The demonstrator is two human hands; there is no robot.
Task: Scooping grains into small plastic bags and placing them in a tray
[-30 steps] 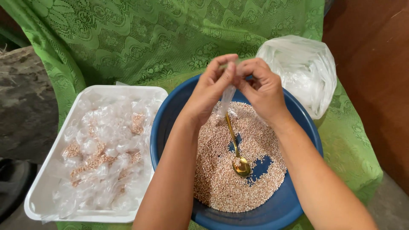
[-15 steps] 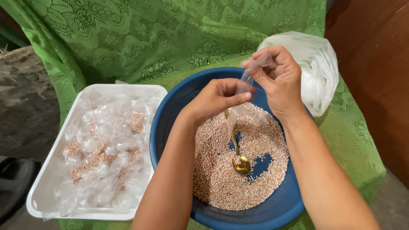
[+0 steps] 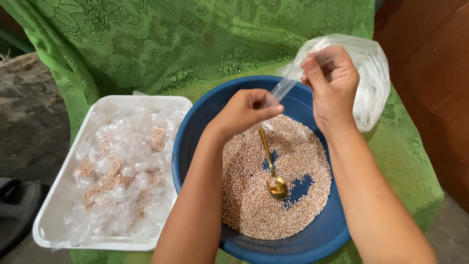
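L hand [image 3: 246, 111] is fisted over the blue basin [image 3: 195, 142], thumb and fingers pinched on the lower end of a small clear plastic bag [image 3: 282, 89]. The bag runs taut from that fist up toward 1 o'clock to the R hand [image 3: 332, 83], whose thumb and fingertips are pressed together on its upper end. So the bag sits between both hands, stretched diag. above the basin's far rim; can't tell if anything's inside the part hidden in the L fist.

Basin holds a heap of pale tan grains [image 3: 254, 195], w/ blue bottom showing thru in patches. A gold spoon [image 3: 273, 176] lies in the grains at approx 6 o'clock of the L hand, bowl toward the viewer, handle pointing up under the fist.

At 9 o'clock of the basin, touching it: white tray [image 3: 49, 230] full of small filled clear packets [image 3: 122, 176]. Behind the R hand, at 2 o'clock of the basin, a bundle of clear bags [image 3: 373, 83]. All on a green lace cloth [image 3: 195, 44].
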